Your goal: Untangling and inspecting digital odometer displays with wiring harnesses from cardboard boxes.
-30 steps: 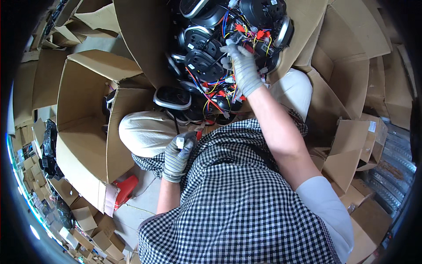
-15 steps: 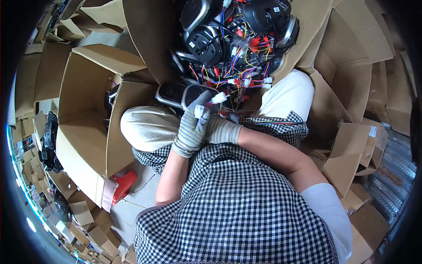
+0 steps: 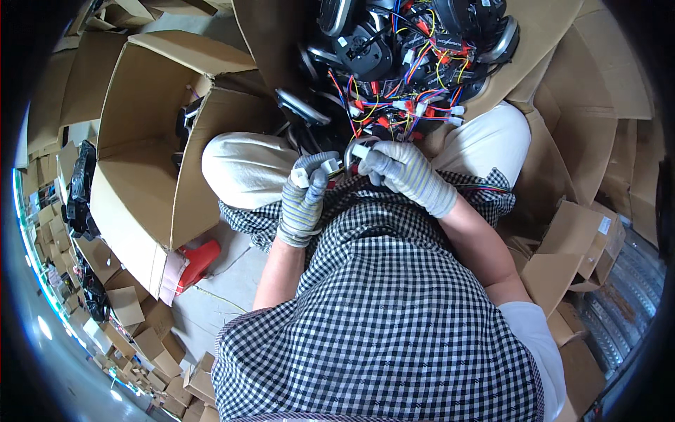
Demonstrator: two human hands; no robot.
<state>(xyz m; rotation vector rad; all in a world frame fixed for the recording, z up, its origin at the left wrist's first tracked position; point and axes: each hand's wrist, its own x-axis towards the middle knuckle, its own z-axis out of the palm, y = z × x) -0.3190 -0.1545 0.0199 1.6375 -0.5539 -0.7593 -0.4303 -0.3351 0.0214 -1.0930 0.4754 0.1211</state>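
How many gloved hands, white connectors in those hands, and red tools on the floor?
Gloved hands: 2, left hand and right hand
White connectors held: 2, left connector and right connector
Red tool on the floor: 1
Total: 5

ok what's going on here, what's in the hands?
A seated person in striped work gloves holds small white wire plugs in front of their lap. The left hand pinches one white plug, with a second by the fingers; the right hand holds another plug close beside it, not joined. Just ahead lies a pile of black parts with coloured wires, between cardboard boxes.
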